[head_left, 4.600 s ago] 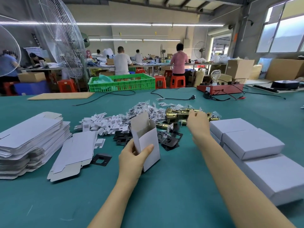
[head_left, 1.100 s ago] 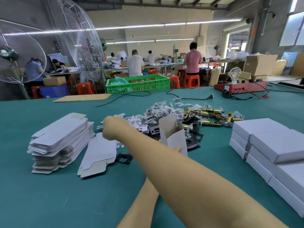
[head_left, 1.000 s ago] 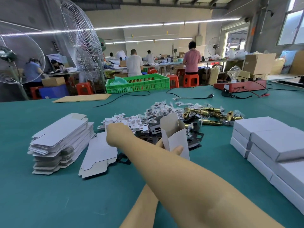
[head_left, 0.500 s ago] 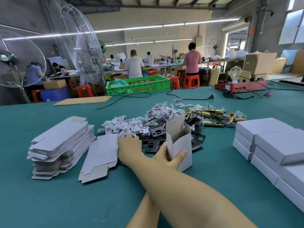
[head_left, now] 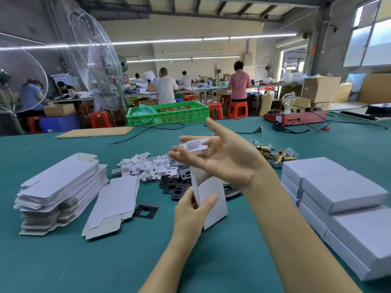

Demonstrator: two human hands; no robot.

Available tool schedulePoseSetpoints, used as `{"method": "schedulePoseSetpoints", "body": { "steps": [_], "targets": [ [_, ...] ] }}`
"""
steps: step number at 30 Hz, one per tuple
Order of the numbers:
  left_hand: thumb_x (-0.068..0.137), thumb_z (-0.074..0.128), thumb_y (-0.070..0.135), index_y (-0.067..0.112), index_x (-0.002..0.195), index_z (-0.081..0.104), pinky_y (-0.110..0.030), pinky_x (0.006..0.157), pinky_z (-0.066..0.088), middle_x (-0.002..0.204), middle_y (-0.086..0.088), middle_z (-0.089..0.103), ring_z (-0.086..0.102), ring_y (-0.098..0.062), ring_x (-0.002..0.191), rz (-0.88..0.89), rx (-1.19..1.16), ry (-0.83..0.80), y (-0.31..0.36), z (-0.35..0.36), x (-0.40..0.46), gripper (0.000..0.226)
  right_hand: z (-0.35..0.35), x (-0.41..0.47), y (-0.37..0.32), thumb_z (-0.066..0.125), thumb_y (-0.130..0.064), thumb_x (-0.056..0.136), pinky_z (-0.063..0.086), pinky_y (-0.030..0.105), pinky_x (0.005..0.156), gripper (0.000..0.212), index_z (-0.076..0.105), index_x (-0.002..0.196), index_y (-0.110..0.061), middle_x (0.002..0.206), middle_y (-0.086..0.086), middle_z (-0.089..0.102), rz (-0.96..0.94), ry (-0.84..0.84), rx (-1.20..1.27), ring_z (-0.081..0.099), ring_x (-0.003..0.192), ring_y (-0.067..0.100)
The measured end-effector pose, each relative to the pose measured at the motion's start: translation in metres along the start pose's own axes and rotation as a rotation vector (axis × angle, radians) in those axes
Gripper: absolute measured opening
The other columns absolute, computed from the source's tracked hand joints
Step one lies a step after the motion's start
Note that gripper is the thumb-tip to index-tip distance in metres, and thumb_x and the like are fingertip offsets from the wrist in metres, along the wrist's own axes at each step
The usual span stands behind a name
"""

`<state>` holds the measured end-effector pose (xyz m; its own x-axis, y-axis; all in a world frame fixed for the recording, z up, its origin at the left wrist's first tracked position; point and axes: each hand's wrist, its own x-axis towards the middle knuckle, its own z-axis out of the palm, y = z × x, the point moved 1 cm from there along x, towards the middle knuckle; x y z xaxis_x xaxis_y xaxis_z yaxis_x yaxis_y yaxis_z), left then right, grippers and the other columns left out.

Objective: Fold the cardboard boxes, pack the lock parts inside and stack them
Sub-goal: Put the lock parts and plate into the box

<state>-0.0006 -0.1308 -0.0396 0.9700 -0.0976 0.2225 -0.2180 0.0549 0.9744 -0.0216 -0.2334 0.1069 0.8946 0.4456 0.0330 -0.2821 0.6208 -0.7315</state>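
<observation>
- Raised from the heap of small white card inserts (head_left: 146,166) it was reaching into half a second ago, the right hand (head_left: 222,157) now hovers palm-up, fingers loosely curled around one small white folded card insert (head_left: 195,145), its long axis lying roughly left-right, though motion blur softens it.
- Left hand (head_left: 191,210) pinches the upright white cardboard box (head_left: 211,199), open end upward, standing on the green table (head_left: 63,261).
- Finished white boxes (head_left: 342,199) stack to the right.

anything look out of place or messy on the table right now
One thing: a single black plate lies alone on the green table, in front of the flat box blanks, apart from the main black plate pile. Otherwise the parts sit in loose heaps and the closed boxes are stacked neatly.
</observation>
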Motion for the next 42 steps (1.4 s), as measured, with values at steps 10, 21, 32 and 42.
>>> {"method": "schedulePoseSetpoints", "body": {
  "steps": [10, 21, 32, 42],
  "targets": [
    [0.083, 0.077, 0.019, 0.036, 0.102, 0.067, -0.026, 0.075, 0.059, 0.097, 0.017, 0.074, 0.07, -0.006, 0.089, 0.0, 0.009, -0.032, -0.002, -0.001, 0.0, 0.028, -0.076, -0.038, -0.038, 0.049, -0.003, 0.097, 0.051, 0.022, 0.044, 0.008, 0.046, 0.091, -0.007, 0.099, 0.019, 0.059, -0.28, 0.777, -0.912, 0.069, 0.054, 0.017],
    [0.07, 0.078, 0.033, 0.042, 0.096, 0.07, -0.033, 0.079, 0.059, 0.098, 0.013, 0.075, 0.071, -0.01, 0.091, 0.022, 0.021, -0.037, -0.005, 0.001, 0.002, 0.029, -0.079, -0.047, -0.044, 0.049, -0.008, 0.099, 0.055, 0.018, 0.061, 0.021, 0.069, 0.1, -0.013, 0.091, 0.009, 0.065, -0.302, 0.572, -1.202, 0.067, 0.062, 0.01],
    [0.069, 0.077, 0.035, 0.043, 0.099, 0.069, -0.038, 0.079, 0.059, 0.098, 0.012, 0.074, 0.07, -0.013, 0.092, 0.02, 0.05, -0.049, -0.003, 0.002, 0.002, 0.032, -0.025, -0.023, -0.018, 0.059, -0.012, 0.094, 0.046, 0.022, 0.075, 0.019, 0.073, 0.093, -0.024, 0.085, -0.017, 0.055, -0.379, 0.137, -1.728, 0.058, 0.08, 0.006],
    [0.067, 0.077, 0.034, 0.044, 0.098, 0.07, -0.047, 0.085, 0.057, 0.097, 0.008, 0.074, 0.069, -0.019, 0.093, 0.018, 0.074, -0.057, 0.005, 0.005, -0.003, 0.033, -0.029, -0.02, -0.011, 0.055, -0.01, 0.094, 0.052, 0.038, 0.09, 0.024, 0.066, 0.108, -0.025, 0.104, -0.007, 0.067, -0.186, 0.042, -1.759, 0.063, 0.097, 0.011]
  ]
}}
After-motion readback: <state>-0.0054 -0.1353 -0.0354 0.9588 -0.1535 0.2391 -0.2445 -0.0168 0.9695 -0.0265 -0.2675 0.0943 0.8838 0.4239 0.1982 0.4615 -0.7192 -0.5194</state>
